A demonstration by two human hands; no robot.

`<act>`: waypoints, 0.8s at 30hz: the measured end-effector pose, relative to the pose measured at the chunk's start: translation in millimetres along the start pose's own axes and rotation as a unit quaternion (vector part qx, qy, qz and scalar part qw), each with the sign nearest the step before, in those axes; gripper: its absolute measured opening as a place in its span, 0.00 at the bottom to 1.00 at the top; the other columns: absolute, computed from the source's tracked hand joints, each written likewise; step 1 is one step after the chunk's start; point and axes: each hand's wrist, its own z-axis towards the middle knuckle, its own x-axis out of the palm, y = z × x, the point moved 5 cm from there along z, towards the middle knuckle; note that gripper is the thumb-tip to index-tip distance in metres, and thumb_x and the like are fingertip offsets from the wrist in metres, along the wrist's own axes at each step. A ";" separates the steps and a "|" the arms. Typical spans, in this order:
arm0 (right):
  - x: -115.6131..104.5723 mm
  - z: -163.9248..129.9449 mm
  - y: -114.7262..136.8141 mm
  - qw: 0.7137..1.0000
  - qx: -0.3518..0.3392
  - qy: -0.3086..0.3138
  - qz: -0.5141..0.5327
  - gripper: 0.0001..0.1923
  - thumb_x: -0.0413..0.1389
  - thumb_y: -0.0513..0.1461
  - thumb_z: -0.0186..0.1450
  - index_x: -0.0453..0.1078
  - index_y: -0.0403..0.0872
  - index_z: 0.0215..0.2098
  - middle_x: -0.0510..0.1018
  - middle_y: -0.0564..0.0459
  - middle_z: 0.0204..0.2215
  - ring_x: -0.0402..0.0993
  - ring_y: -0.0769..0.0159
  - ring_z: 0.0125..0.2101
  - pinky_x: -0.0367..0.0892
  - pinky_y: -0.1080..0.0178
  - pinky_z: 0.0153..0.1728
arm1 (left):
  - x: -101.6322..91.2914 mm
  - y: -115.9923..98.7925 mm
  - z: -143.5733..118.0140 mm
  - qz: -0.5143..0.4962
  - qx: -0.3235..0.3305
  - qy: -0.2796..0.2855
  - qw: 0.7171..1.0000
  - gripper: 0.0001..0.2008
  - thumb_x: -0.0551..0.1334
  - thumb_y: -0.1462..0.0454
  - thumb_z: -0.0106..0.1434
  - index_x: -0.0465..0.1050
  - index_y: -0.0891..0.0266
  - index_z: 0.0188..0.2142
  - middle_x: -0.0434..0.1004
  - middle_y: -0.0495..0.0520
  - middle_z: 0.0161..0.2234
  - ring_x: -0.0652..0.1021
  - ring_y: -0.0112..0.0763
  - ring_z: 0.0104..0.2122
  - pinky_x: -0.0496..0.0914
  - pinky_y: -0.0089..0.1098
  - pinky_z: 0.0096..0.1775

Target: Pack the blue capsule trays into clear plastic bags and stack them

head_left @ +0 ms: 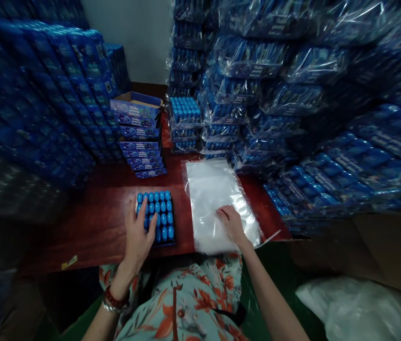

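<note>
My left hand (139, 237) rests with spread fingers on the left side of a tray of blue-capped bottles (164, 219), which stand in close rows. Part of that tray is hidden under the fingers. To its right lies a stack of clear plastic bags (207, 189), flat on the table. On the stack sits my right hand (231, 221), its fingers bent and touching the upper bag. Whether those fingertips pinch any film I cannot make out.
A red-brown table (104, 208) carries stacked purple cardboard trays (142, 135) at the back. Wrapped packs of blue-capped bottles (253, 61) rise behind and to the right. Tall blue stacks (54, 80) stand at the left. A white plastic sack (360, 308) lies low at the right.
</note>
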 end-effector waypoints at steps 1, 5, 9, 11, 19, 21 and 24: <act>-1.5 4.0 2.9 1.000 0.004 -0.002 0.004 0.16 0.43 0.42 0.66 0.68 0.50 0.26 0.74 0.51 0.26 0.67 0.60 0.33 0.63 0.59 0.36 | -1.0 -15.7 -0.1 -0.003 0.047 0.004 0.999 0.26 0.53 0.60 0.66 0.51 0.53 0.63 0.44 0.56 0.66 0.51 0.40 0.64 0.51 0.44 0.62; -11.9 23.6 18.2 0.999 -0.020 0.032 -0.015 0.15 0.46 0.41 0.65 0.68 0.50 0.23 0.75 0.52 0.23 0.68 0.60 0.31 0.60 0.60 0.35 | 32.9 -82.9 -9.9 0.020 0.218 0.177 0.960 0.39 0.59 0.54 0.60 0.41 0.58 0.65 0.44 0.61 0.66 0.46 0.45 0.65 0.50 0.48 0.61; -16.8 37.9 28.5 0.986 -0.052 0.084 -0.132 0.13 0.47 0.39 0.66 0.68 0.49 0.27 0.76 0.49 0.27 0.68 0.58 0.34 0.57 0.59 0.34 | 89.7 -120.4 -20.4 0.087 0.242 0.314 0.914 0.59 0.70 0.50 0.45 0.36 0.70 0.65 0.37 0.70 0.66 0.38 0.53 0.65 0.42 0.58 0.60; -13.3 37.3 25.6 0.982 -0.057 0.102 -0.147 0.09 0.49 0.41 0.65 0.69 0.48 0.33 0.76 0.48 0.33 0.67 0.57 0.37 0.58 0.59 0.35 | 107.7 -124.6 -21.6 0.094 0.228 0.334 0.910 0.57 0.69 0.51 0.46 0.37 0.71 0.64 0.37 0.71 0.65 0.38 0.52 0.64 0.43 0.58 0.60; 8.8 25.4 -0.2 0.997 -0.049 0.057 -0.020 0.15 0.45 0.42 0.67 0.66 0.49 0.25 0.73 0.51 0.27 0.66 0.61 0.33 0.60 0.60 0.38 | 105.6 -94.9 -15.3 0.087 0.177 0.320 0.927 0.43 0.63 0.54 0.56 0.43 0.67 0.64 0.45 0.71 0.64 0.45 0.51 0.64 0.51 0.54 0.59; 4.4 30.9 3.6 0.997 -0.042 0.057 -0.006 0.18 0.43 0.41 0.68 0.64 0.49 0.23 0.72 0.52 0.24 0.66 0.62 0.31 0.60 0.61 0.36 | 102.3 -97.1 -10.8 0.115 0.191 0.295 0.929 0.49 0.66 0.52 0.52 0.41 0.69 0.64 0.42 0.72 0.65 0.43 0.53 0.64 0.49 0.56 0.59; -9.9 41.7 18.8 0.996 -0.043 0.073 -0.017 0.19 0.41 0.40 0.68 0.64 0.49 0.22 0.71 0.53 0.22 0.65 0.64 0.29 0.58 0.63 0.33 | 102.7 -109.6 -0.9 0.166 0.235 0.242 0.927 0.55 0.69 0.53 0.48 0.38 0.69 0.65 0.39 0.70 0.66 0.40 0.54 0.64 0.45 0.60 0.59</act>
